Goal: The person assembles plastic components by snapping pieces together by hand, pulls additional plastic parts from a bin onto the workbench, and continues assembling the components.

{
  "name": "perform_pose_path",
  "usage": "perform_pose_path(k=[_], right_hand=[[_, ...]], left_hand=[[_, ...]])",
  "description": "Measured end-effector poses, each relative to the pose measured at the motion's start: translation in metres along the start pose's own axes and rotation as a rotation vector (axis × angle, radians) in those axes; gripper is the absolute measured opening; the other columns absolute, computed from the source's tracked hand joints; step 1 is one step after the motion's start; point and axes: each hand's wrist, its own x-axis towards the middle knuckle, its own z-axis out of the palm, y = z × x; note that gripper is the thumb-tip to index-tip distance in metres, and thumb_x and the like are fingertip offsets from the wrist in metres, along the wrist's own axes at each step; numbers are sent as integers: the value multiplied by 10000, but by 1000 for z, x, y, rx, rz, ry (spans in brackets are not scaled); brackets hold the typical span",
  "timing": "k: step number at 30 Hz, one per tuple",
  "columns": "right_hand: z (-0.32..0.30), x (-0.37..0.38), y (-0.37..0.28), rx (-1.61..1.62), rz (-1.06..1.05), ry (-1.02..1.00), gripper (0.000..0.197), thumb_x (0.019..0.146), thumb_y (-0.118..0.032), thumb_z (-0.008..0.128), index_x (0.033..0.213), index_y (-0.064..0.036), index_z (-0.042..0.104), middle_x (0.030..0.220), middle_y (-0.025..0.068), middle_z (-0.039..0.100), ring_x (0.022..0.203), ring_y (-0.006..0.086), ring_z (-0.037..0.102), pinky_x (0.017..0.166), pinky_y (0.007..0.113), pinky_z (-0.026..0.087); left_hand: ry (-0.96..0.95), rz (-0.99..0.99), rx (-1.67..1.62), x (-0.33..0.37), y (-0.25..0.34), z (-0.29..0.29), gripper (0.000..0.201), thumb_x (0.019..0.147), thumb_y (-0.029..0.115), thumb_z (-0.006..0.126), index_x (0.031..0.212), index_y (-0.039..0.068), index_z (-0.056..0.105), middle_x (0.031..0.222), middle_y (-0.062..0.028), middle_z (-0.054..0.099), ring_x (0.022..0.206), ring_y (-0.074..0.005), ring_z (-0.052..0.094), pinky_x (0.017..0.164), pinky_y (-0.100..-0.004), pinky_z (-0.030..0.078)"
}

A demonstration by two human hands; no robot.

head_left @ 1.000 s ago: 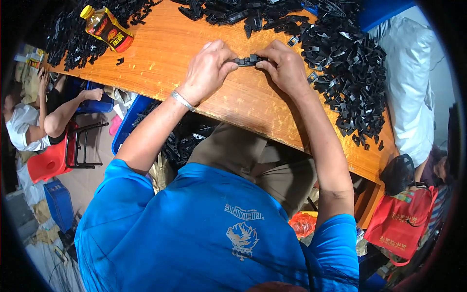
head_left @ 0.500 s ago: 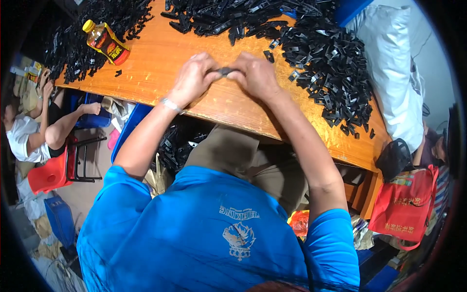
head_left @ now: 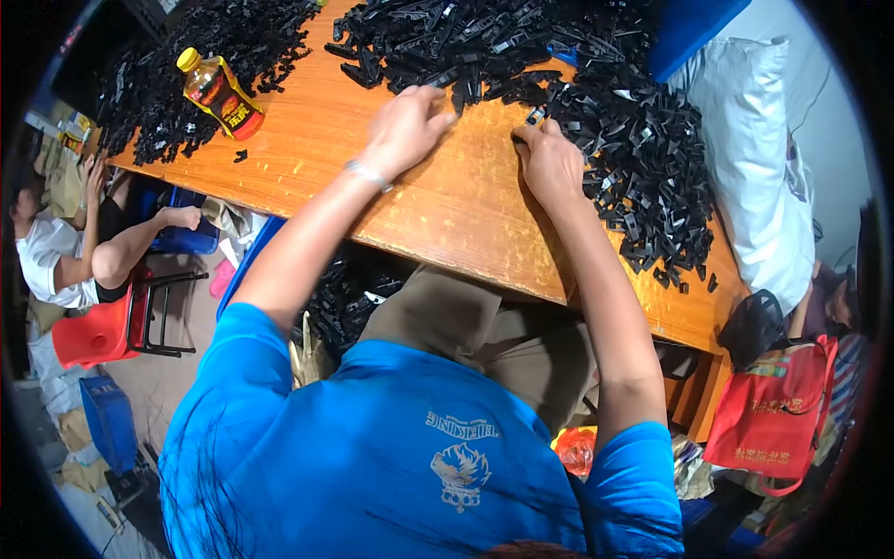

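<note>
My left hand (head_left: 407, 129) is over the table at the near edge of a heap of long black plastic pieces (head_left: 419, 37). Its fingers and thumb are apart, close to a black piece at that edge, and nothing shows in its grip. At the left edge of a heap of small black plastic pieces (head_left: 647, 168), my right hand (head_left: 554, 166) has thumb and forefinger on a small black plastic piece (head_left: 535, 115) with a silvery part. The fingers partly cover this piece.
A bottle with a yellow cap (head_left: 223, 93) stands left on the wooden table (head_left: 447, 210), before another heap of small black parts (head_left: 186, 93). A white sack (head_left: 754, 168) and a red bag (head_left: 773, 410) are at right. Another person (head_left: 70, 247) sits far left.
My hands were together on a dark piece and have parted. The left moved toward the long pieces, the right toward the small ones. The dark piece no longer shows between them.
</note>
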Motion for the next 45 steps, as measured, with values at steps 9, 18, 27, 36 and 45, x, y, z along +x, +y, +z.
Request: perform_pose_path(k=[9, 18, 27, 36, 45], right_hand=[[-22, -32, -16, 82, -172, -120, 161, 1004, -148, 625, 1134, -61, 664, 965, 221, 695, 853, 446, 705, 748, 525, 570], [-32, -41, -10, -46, -178, -29, 66, 870, -10, 606, 867, 13, 668, 896, 242, 706, 775, 423, 738, 694, 502, 604], [-21, -34, -46, 456, -111, 14, 247, 843, -178, 844, 1070, -91, 801, 1014, 130, 722, 928, 365, 716, 811, 449, 571], [-10, -26, -36, 410, -158, -56, 220, 846, -204, 845, 1038, -102, 813, 971, 100, 693, 875, 344, 710, 749, 450, 565], [5, -8, -57, 421, -362, -155, 205, 848, -266, 831, 989, -120, 798, 951, 99, 692, 879, 347, 709, 763, 459, 568]], left_hand=[[119, -199, 96, 30, 26, 31, 364, 893, 363, 783, 1073, 47, 780, 1106, -181, 763, 1067, -379, 723, 916, -489, 573], [-87, 84, 29, -42, 23, -5, 223, 855, 141, 794, 1030, 69, 676, 1030, -151, 740, 1046, -375, 687, 883, -487, 552], [3, 233, -94, -75, 7, -6, 229, 822, 93, 852, 1015, 50, 737, 969, -120, 688, 964, -337, 642, 862, -435, 526], [-5, 218, -132, -69, 5, -6, 182, 830, 107, 838, 964, 41, 734, 962, -119, 669, 968, -342, 636, 850, -443, 522], [-139, 242, -115, -70, -8, -29, 173, 834, 42, 811, 955, 5, 693, 943, -161, 641, 947, -357, 648, 824, -435, 527]])
